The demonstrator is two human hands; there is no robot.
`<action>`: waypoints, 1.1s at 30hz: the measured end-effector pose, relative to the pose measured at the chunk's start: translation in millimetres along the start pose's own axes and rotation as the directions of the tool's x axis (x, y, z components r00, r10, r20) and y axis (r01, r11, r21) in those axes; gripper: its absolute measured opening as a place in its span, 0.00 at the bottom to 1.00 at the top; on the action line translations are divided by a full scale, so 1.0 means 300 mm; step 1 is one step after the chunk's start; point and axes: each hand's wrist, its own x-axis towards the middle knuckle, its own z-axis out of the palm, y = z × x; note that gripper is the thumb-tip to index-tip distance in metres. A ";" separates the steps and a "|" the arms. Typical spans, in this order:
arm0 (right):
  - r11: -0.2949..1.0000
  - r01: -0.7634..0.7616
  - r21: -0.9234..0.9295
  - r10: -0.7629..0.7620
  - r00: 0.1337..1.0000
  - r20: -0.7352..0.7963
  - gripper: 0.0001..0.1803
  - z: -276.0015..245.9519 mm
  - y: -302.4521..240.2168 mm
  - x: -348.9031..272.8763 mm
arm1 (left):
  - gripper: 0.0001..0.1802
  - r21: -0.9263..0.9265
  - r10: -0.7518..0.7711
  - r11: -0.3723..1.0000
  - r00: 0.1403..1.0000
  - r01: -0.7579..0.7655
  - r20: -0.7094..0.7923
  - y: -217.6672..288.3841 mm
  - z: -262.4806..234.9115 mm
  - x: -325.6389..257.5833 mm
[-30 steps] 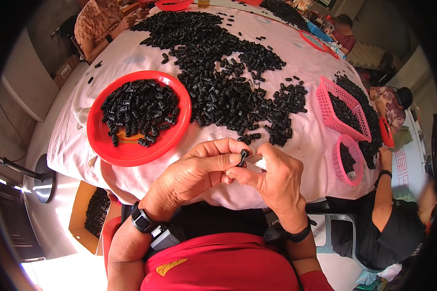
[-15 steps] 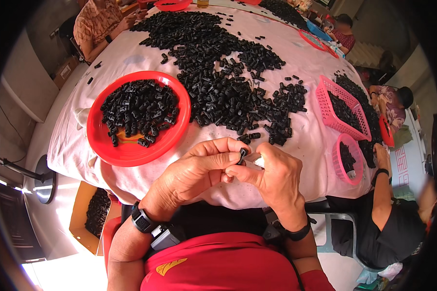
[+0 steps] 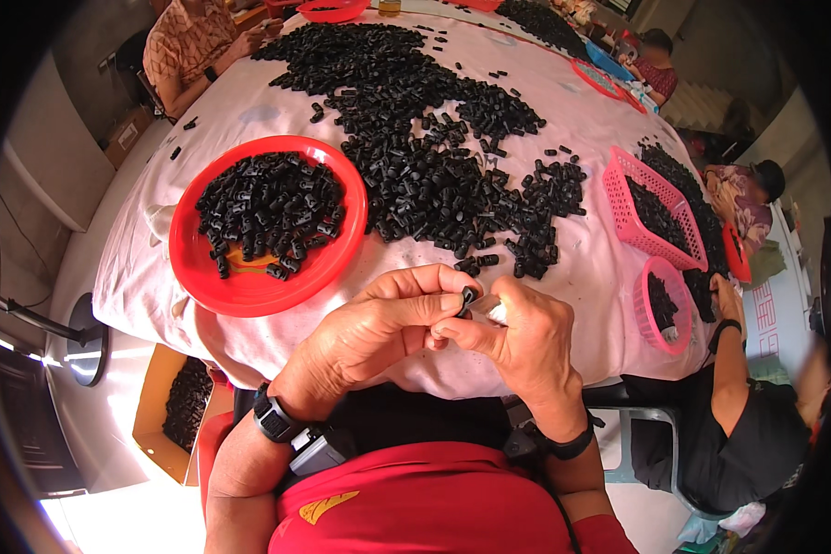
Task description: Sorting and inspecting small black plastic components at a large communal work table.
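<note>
In the lower middle of the frame, the left hand (image 3: 369,319) has its thumb and forefinger pressed together on a small black part (image 3: 468,297), which is held above the near edge of the desk (image 3: 138,240). The right hand (image 3: 537,332), just beside it, is closed with thumb and finger on a clear, whitish piece (image 3: 491,311); whether this piece touches the black part, I cannot tell. In the lower left stands a yellow-brown box (image 3: 155,383) with dark pieces inside. On the pink cloth of the desk, at left of centre, a red plate (image 3: 249,302) carries many black parts. At the right is a round pink basket (image 3: 641,300), and just beyond it a rectangular pink basket (image 3: 625,217). A big black heap (image 3: 425,185) spreads from the centre to the top. In the upper left, another person (image 3: 189,51) sits at the desk.
</note>
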 end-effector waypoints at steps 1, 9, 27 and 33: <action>1.000 -0.006 0.018 0.006 1.000 -0.001 0.30 0.001 0.000 -0.001 | 0.15 -0.001 0.005 1.000 1.000 -0.005 0.000 0.000 0.000 0.000; 0.996 0.027 0.081 -0.027 1.000 -0.012 0.30 0.032 0.012 -0.018 | 0.14 -0.025 0.023 0.999 1.000 -0.022 0.022 0.000 0.005 0.002; 0.963 0.068 0.260 -0.053 0.997 -0.065 0.17 -0.007 -0.012 -0.006 | 0.14 -0.018 0.083 0.996 0.997 -0.083 0.003 0.002 -0.007 0.005; 0.935 0.161 0.316 -0.111 0.979 -0.170 0.12 0.010 -0.013 -0.003 | 0.16 0.075 0.076 0.995 0.995 -0.071 -0.065 0.016 0.003 -0.003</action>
